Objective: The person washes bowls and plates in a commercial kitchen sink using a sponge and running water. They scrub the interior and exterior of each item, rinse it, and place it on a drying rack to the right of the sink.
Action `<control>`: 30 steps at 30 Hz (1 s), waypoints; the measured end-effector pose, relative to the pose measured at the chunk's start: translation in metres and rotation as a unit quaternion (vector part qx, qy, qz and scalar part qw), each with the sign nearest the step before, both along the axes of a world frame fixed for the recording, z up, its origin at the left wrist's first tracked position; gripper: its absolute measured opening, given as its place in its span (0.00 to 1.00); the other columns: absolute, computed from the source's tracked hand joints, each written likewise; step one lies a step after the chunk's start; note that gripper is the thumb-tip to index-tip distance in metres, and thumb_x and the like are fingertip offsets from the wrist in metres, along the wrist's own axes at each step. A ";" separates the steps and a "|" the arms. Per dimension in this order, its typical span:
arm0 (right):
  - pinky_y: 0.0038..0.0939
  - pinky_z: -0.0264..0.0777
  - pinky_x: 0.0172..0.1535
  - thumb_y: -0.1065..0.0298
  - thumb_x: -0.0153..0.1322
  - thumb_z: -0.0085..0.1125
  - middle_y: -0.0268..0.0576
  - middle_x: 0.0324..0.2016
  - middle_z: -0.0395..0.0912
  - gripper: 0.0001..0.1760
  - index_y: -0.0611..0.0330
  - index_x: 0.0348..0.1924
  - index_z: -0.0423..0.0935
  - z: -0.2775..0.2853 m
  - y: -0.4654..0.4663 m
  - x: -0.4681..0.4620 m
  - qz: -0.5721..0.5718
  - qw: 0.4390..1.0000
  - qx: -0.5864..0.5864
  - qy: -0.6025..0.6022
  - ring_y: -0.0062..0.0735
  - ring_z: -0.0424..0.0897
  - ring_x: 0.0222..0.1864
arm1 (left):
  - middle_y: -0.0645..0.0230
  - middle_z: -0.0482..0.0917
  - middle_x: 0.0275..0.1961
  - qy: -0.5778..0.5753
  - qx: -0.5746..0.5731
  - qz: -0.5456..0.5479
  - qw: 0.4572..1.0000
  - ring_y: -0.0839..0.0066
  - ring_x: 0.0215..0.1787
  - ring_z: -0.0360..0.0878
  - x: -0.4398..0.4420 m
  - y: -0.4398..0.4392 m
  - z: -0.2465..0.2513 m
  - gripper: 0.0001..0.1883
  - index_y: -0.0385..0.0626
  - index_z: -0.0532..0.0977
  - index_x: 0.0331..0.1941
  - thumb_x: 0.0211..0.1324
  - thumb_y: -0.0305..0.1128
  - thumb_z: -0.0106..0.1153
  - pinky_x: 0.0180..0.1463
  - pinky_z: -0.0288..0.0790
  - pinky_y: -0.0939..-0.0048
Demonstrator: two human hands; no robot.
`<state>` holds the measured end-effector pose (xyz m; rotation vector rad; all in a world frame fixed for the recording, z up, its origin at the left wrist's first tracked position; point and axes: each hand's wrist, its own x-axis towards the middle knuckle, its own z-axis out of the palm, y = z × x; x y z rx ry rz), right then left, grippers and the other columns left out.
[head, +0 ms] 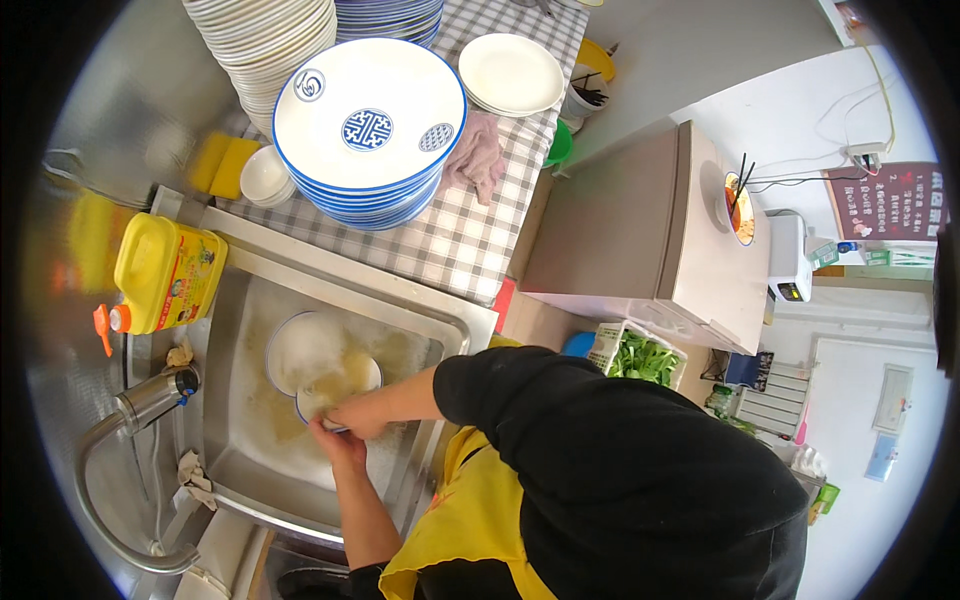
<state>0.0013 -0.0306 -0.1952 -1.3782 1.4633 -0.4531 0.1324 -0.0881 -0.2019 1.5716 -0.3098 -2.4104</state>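
In the sink (281, 480) of cloudy, sudsy water, a white bowl with a blue rim (365, 373) is tilted in my hands. My left hand (341, 444) grips its near edge, thumb at the rim. My right hand (364, 415) reaches over the same edge, its fingers partly hidden, so whether it holds anything does not show. Just beyond lies a larger blue-rimmed dish (296, 352), under the suds. A curved metal faucet (94, 480) stands at the sink's far side, beside a yellow detergent jug (169, 274) with its orange cap open.
Right of the sink, a checked cloth (465, 247) bears stacked blue-rimmed plates (390, 97), white plates (514, 73), small bowls (266, 176), yellow sponges (236, 169) and a pink rag (476, 154). Farther right are a fridge (607, 225) and a crate of greens (641, 358).
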 end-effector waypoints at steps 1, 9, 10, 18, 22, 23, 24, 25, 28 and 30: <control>0.46 0.71 0.61 0.72 0.66 0.56 0.59 0.53 0.78 0.25 0.62 0.58 0.75 0.007 0.013 -0.021 0.050 0.997 -0.036 0.046 0.58 0.76 0.59 | 0.59 0.78 0.62 -0.003 -0.017 -0.019 1.000 0.58 0.63 0.77 0.009 -0.005 0.010 0.32 0.44 0.70 0.64 0.62 0.54 0.46 0.62 0.74 0.51; 0.44 0.71 0.59 0.61 0.69 0.56 0.56 0.53 0.80 0.19 0.61 0.49 0.82 0.061 0.013 -0.021 0.124 0.991 0.050 -0.028 0.51 0.77 0.58 | 0.62 0.77 0.62 -0.022 -0.063 -0.046 0.997 0.59 0.63 0.77 0.038 -0.014 0.050 0.33 0.50 0.69 0.65 0.53 0.46 0.50 0.59 0.75 0.49; 0.45 0.71 0.57 0.61 0.70 0.55 0.57 0.51 0.81 0.18 0.61 0.48 0.82 0.066 0.009 -0.015 0.070 0.986 0.067 -0.132 0.51 0.79 0.55 | 0.62 0.77 0.62 -0.015 -0.053 -0.050 0.997 0.60 0.63 0.77 0.041 -0.012 0.048 0.33 0.50 0.69 0.65 0.53 0.47 0.50 0.59 0.74 0.50; 0.44 0.66 0.62 0.60 0.68 0.61 0.42 0.60 0.69 0.30 0.47 0.64 0.70 0.062 -0.008 -0.019 -0.103 0.968 -0.223 0.046 0.50 0.69 0.62 | 0.63 0.72 0.69 0.038 -0.071 -0.110 0.991 0.59 0.69 0.72 0.011 0.004 0.127 0.37 0.52 0.65 0.70 0.51 0.42 0.49 0.64 0.71 0.46; 0.49 0.66 0.64 0.61 0.62 0.67 0.45 0.59 0.72 0.34 0.47 0.63 0.72 0.088 -0.010 -0.059 -0.126 0.954 -0.210 0.171 0.50 0.69 0.63 | 0.60 0.75 0.64 0.011 -0.115 -0.119 0.986 0.58 0.65 0.75 0.010 0.000 0.151 0.35 0.43 0.68 0.65 0.48 0.35 0.49 0.62 0.73 0.50; 0.50 0.68 0.63 0.60 0.62 0.67 0.47 0.58 0.73 0.34 0.48 0.63 0.72 0.078 -0.015 -0.064 -0.160 0.970 -0.144 0.110 0.52 0.72 0.60 | 0.60 0.76 0.63 0.002 -0.132 -0.126 0.983 0.58 0.64 0.76 0.014 -0.003 0.152 0.33 0.41 0.69 0.64 0.49 0.35 0.48 0.62 0.74 0.52; 0.52 0.69 0.62 0.59 0.62 0.67 0.48 0.57 0.74 0.34 0.48 0.62 0.72 0.070 -0.019 -0.068 -0.192 0.977 -0.077 0.046 0.53 0.74 0.58 | 0.60 0.77 0.62 -0.012 -0.173 -0.130 0.976 0.59 0.64 0.76 0.021 -0.010 0.147 0.32 0.40 0.69 0.63 0.49 0.35 0.48 0.62 0.73 0.54; 0.53 0.71 0.60 0.59 0.62 0.66 0.50 0.56 0.75 0.34 0.48 0.62 0.72 0.066 -0.021 -0.072 -0.219 0.975 -0.010 -0.019 0.54 0.77 0.56 | 0.60 0.77 0.60 -0.025 -0.214 -0.132 0.967 0.59 0.63 0.76 0.028 -0.015 0.143 0.31 0.39 0.70 0.61 0.49 0.35 0.48 0.62 0.73 0.57; 0.50 0.81 0.44 0.63 0.63 0.67 0.49 0.49 0.80 0.34 0.55 0.63 0.70 0.071 -0.010 -0.078 -0.258 0.926 0.106 -0.253 0.45 0.84 0.47 | 0.61 0.78 0.58 -0.056 -0.259 -0.067 0.962 0.62 0.61 0.77 0.027 -0.017 0.150 0.29 0.37 0.71 0.59 0.51 0.36 0.48 0.62 0.72 0.61; 0.47 0.82 0.40 0.66 0.63 0.67 0.46 0.48 0.81 0.34 0.57 0.63 0.69 0.082 0.005 -0.078 -0.308 0.842 0.142 -0.420 0.40 0.84 0.46 | 0.60 0.78 0.57 -0.052 -0.271 -0.005 0.961 0.63 0.60 0.76 0.011 -0.005 0.160 0.28 0.37 0.71 0.58 0.52 0.37 0.48 0.63 0.71 0.61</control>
